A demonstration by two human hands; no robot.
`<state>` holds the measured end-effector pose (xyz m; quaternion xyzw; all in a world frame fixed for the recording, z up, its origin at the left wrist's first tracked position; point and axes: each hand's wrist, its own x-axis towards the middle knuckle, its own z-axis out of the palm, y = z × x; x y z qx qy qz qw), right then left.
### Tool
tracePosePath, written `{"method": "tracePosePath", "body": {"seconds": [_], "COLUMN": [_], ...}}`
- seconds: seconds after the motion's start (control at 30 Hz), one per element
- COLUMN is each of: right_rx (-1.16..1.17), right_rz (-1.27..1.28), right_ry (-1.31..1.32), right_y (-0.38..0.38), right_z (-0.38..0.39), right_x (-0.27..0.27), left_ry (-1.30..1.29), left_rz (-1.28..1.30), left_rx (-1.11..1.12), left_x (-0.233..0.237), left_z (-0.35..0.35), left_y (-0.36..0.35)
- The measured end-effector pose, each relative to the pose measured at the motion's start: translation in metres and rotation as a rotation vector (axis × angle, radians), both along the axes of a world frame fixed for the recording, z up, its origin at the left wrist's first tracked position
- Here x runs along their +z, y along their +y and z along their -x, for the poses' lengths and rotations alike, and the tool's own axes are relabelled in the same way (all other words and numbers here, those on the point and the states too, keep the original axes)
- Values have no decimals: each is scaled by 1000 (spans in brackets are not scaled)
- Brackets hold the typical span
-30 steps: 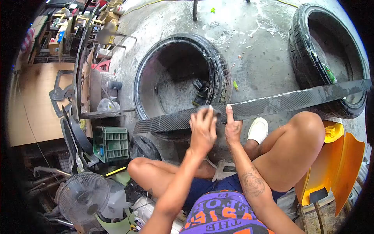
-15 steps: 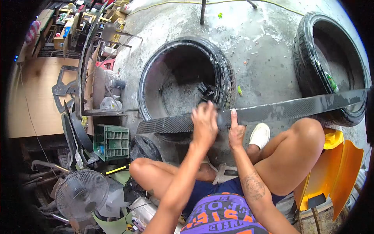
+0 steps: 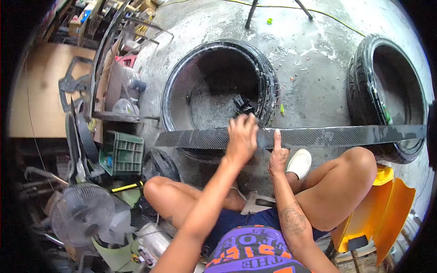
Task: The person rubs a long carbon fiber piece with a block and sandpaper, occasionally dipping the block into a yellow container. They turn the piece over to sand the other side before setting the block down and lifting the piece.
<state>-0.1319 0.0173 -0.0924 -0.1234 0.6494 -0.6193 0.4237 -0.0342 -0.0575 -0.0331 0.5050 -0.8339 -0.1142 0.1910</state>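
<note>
Dark woven strip (image 3: 332,136) across two tyres (image 3: 268,75), left hand (image 3: 242,139) atop (grip blurred, hold impossible to tell), right hand (image 3: 277,157) with grip clasping the near edge, thumb upright.

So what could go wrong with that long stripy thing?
The long dark strip spans two rounded tires, the near-middle one and the one at the right, so it might slide or rock if pushed hard.

The left hand looks blurred, probably moving, close to the right hand, so it could bump the right thumb or scrape on the strip's edge.

If the strip fell, it might hit the white shoe just below it.
</note>
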Motion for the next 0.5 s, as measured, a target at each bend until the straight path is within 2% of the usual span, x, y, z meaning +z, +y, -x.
{"method": "tracePosePath", "body": {"seconds": [0.03, 0.1, 0.13, 0.17, 0.23, 0.27, 0.3, 0.33, 0.37, 0.5], "right_rx": [20, 54, -86, -84, 29, -18, -16, 18, 50, 134], "right_rz": [4, -189, 6, 15, -223, -76, -73, -4, 64, 84], "right_ry": [23, -5, 190, 202, -27, -51, -40, -138, -232, -367], "right_y": [2, -1, -8, -7, -5, -7, -7, -7, -8, 3], "right_z": [0, 4, -4, -1, 8, 5, 8, 11, 13, 18], "right_x": [0, 2, -4, -11, 8, -9, -13, -14, -14, 32], "left_ry": [-32, 15, 40, 113, 380, 464, 590, 646, 678, 1267], "left_rz": [13, 32, 42, 75, 85, -58, -85, -136, -179, -471], "left_rx": [50, 140, 184, 209, 250, 305, 309, 349, 392, 604], "left_x": [-9, -14, -12, -10, 13, 41, 55, 65, 70, 62], "left_z": [-5, -18, -24, -35, -56, -61, -68, -78, -91, -125], "left_y": [-22, -47, -59, -63, -49, -31, -17, -3, 11, 55]}}
